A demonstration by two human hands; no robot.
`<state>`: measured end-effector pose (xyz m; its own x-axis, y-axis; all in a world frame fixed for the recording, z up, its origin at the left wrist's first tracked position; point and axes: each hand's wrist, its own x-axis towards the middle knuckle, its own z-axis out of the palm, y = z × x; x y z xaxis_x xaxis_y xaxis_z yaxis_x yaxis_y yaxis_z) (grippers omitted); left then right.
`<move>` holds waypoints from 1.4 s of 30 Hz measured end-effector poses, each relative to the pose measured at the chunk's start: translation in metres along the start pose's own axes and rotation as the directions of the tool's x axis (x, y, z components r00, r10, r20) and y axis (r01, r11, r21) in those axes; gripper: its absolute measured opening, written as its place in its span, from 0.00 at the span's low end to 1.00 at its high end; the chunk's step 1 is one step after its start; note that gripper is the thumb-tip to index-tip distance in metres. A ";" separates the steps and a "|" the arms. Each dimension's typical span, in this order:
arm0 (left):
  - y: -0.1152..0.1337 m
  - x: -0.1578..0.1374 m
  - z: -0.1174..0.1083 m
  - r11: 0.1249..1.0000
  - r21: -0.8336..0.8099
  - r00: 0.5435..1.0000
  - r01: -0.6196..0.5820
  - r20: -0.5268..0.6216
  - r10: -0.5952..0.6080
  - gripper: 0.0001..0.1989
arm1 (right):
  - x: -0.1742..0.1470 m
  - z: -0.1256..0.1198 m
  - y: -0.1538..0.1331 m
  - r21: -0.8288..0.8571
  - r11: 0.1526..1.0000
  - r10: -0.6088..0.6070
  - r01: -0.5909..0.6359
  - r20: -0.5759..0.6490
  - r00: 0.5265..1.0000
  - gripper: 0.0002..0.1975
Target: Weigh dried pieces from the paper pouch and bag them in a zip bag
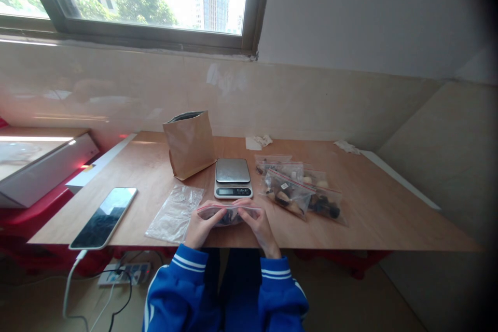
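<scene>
Both hands grip the red-striped top of a clear zip bag (229,217) at the table's near edge. My left hand (200,225) pinches its left part between thumb and fingers. On the right part, my right hand (259,223) does the same. Dark contents show through the plastic, too blurred to name. Just beyond the hands stands a white kitchen scale (233,177) with a bare metal plate; its display is unreadable. A flat clear plastic bag (177,212) lies left of my left hand. To the right, several filled zip bags (286,192) lie overlapping, with dark and tan pieces inside.
An upright brown paper pouch (190,145) with its top open stands behind and left of the scale. A phone (105,218) with a cable lies at the left front edge. Crumpled paper (262,141) lies at the back near the wall. A power strip (124,274) sits below the table.
</scene>
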<state>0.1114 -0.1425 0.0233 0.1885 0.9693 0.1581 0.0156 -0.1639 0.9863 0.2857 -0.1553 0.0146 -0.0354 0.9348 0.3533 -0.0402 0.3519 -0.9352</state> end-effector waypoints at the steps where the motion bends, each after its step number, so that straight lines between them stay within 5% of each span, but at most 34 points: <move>1: 0.000 0.000 0.000 1.000 -0.005 1.000 -0.001 -0.006 0.001 0.11 | 0.000 0.001 0.001 0.000 1.000 0.001 -0.001 -0.006 1.000 0.09; 11: -0.003 0.000 0.005 1.000 0.018 0.997 -0.025 -0.071 0.026 0.10 | 0.002 0.009 0.010 -0.070 0.995 -0.077 0.064 -0.200 0.977 0.05; 24: 0.006 -0.002 0.005 0.996 0.019 0.995 -0.092 -0.022 0.093 0.08 | 0.001 0.012 -0.003 0.013 1.000 -0.028 0.028 -0.007 1.000 0.08; 42: 0.001 -0.001 0.021 0.998 0.005 0.980 -0.056 -0.189 0.056 0.10 | 0.000 0.023 0.002 -0.116 0.992 -0.078 0.049 -0.264 0.961 0.09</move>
<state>0.1319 -0.1478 0.0235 -0.0003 0.9758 0.2188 0.0095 -0.2188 0.9757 0.2628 -0.1559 0.0134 0.2332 0.8836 0.4060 0.0743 0.4001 -0.9135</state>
